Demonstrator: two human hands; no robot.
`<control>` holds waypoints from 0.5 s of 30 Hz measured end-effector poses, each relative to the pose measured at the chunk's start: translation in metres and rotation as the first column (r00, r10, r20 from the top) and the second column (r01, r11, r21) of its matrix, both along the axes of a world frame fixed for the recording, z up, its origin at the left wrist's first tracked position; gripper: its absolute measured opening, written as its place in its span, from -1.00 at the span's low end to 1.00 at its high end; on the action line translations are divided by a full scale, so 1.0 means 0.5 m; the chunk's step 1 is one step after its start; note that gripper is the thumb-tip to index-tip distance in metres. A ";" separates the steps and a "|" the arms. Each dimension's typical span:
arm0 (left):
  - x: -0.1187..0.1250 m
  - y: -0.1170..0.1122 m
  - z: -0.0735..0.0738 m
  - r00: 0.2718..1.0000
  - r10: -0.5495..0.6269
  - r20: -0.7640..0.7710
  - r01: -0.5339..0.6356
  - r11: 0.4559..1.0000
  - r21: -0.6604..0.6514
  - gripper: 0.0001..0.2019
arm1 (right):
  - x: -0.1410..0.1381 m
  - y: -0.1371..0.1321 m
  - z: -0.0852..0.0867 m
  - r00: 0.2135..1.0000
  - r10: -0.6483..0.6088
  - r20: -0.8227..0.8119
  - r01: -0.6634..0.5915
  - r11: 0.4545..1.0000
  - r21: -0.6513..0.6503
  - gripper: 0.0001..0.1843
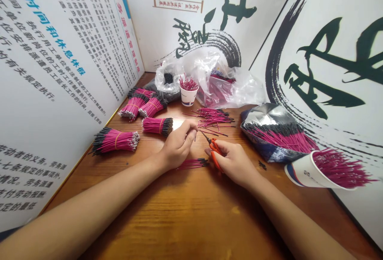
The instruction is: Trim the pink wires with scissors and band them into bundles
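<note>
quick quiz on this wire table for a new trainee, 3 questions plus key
1. Which hand grips the orange-handled scissors: the left hand or the right hand?
2. True or false: the magenta wire bundles left of the hands are tied with bands.
3. What is the tipped-over container at the right, with magenta wires spilling from it?
A. a white paper cup
B. a metal tin
C. a cardboard box

Key: 1. right hand; 2. true; 3. A
</note>
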State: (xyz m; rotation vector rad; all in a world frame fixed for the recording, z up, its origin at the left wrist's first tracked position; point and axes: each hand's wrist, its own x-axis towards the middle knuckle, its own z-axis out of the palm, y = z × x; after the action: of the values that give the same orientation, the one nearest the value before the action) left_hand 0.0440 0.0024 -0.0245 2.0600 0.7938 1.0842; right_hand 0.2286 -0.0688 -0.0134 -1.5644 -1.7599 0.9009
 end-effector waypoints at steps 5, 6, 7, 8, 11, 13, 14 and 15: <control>0.000 0.001 -0.001 1.000 -0.014 0.003 0.014 1.000 0.010 -0.87 | -0.002 -0.002 0.006 0.999 0.006 0.034 -0.007 1.000 0.023 -0.59; 0.000 0.001 -0.001 1.000 -0.017 0.001 0.017 1.000 0.012 -0.87 | -0.002 -0.002 0.006 0.999 0.008 0.036 -0.009 1.000 0.023 -0.59; 0.000 0.001 -0.001 1.000 -0.019 -0.001 0.019 1.000 0.015 -0.87 | -0.002 -0.003 0.006 0.999 0.009 0.036 -0.010 1.000 0.022 -0.60; 0.000 0.001 0.000 1.000 -0.021 -0.002 0.021 1.000 0.017 -0.87 | -0.001 -0.003 0.006 0.999 0.011 0.035 -0.012 1.000 0.022 -0.60; 0.000 0.001 0.001 1.000 -0.025 -0.003 0.025 0.999 0.023 -0.87 | 0.000 -0.004 0.003 0.999 0.016 0.030 -0.017 1.000 0.014 -0.60; 0.001 0.001 0.001 1.000 -0.023 -0.003 0.023 0.999 0.025 -0.87 | 0.000 -0.003 0.002 0.999 0.020 0.027 -0.020 1.000 0.005 -0.60; 0.001 0.001 0.001 1.000 -0.022 -0.004 0.022 0.999 0.026 -0.87 | 0.000 -0.003 0.002 0.999 0.020 0.028 -0.021 1.000 0.003 -0.60; 0.001 0.000 0.002 1.000 -0.021 -0.004 0.022 0.999 0.028 -0.87 | -0.001 -0.002 0.002 0.999 0.020 0.029 -0.020 1.000 0.001 -0.60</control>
State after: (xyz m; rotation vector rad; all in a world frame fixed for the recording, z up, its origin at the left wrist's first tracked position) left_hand 0.0443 0.0026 -0.0238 2.0904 0.7606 1.0855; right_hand 0.2282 -0.0699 -0.0122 -1.5683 -1.7993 0.8904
